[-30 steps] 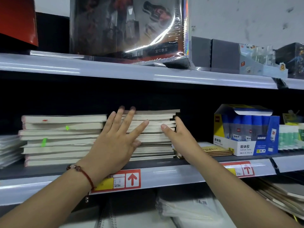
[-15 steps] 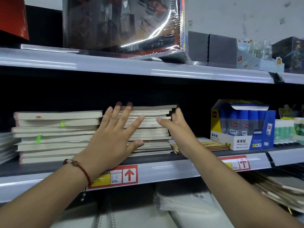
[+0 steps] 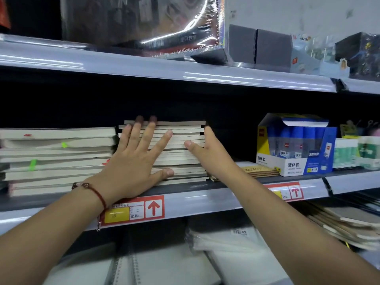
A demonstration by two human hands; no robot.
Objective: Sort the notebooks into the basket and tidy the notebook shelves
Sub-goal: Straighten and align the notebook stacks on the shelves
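Observation:
A stack of thin notebooks point(image 3: 182, 145) lies flat on the middle shelf point(image 3: 205, 199), page edges facing me. My left hand point(image 3: 135, 161) presses flat against the front of this stack, fingers spread and straight. My right hand point(image 3: 207, 153) lies along the stack's right side, thumb on the front edges, fingers reaching back out of sight. A taller, wider notebook stack point(image 3: 57, 159) with green tabs sits directly to the left, touching the first stack. No basket is in view.
A blue and yellow glue box point(image 3: 296, 145) stands right of my hands, with thin brown notebooks point(image 3: 259, 170) lying beside it. Wrapped boxes point(image 3: 144, 25) fill the upper shelf. The lower shelf holds spiral pads point(image 3: 164, 268) and loose notebooks point(image 3: 345, 227).
Both hands stay on the same stack, pressing slightly deeper toward the shelf back. The view has tilted a little, with the shelf appearing lower and closer.

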